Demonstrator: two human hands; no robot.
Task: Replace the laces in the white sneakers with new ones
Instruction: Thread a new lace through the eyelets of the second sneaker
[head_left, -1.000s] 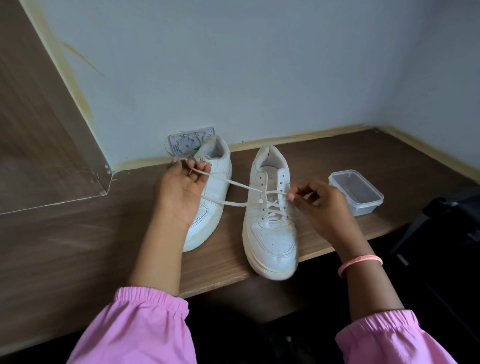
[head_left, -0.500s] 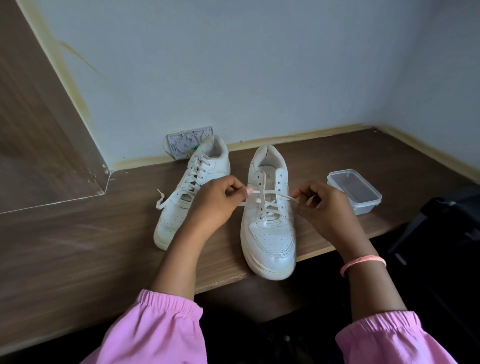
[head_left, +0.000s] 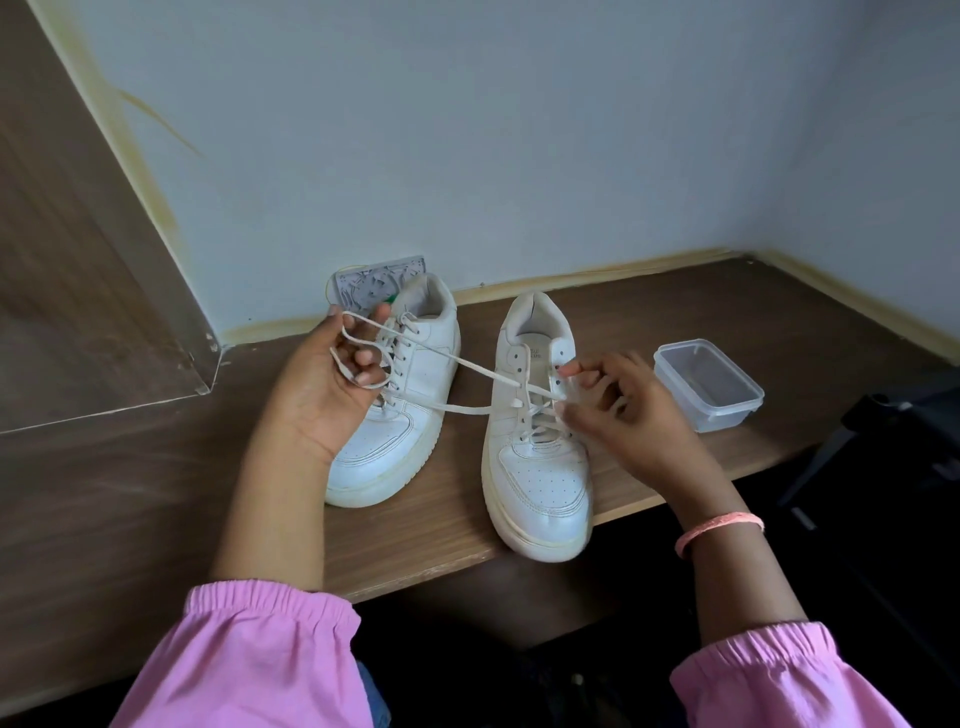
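Left hand (head_left: 332, 379) has pulled lace (head_left: 467, 371) leftward from right sneaker (head_left: 537, 415), gripping its slack; right hand (head_left: 618, 410) pinches the eyelets.

Soft, even daylight fills the head view, leaving the pale wall (head_left: 519, 130) bright and the space beneath the bench (head_left: 130, 493) nearly black. Shadows are faint, the right hand's fingers (head_left: 613, 374) blur slightly, and wide-angle distortion bends straight edges near the borders.

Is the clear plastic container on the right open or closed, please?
Open. The clear plastic container has no lid on it; its inside shows from above.
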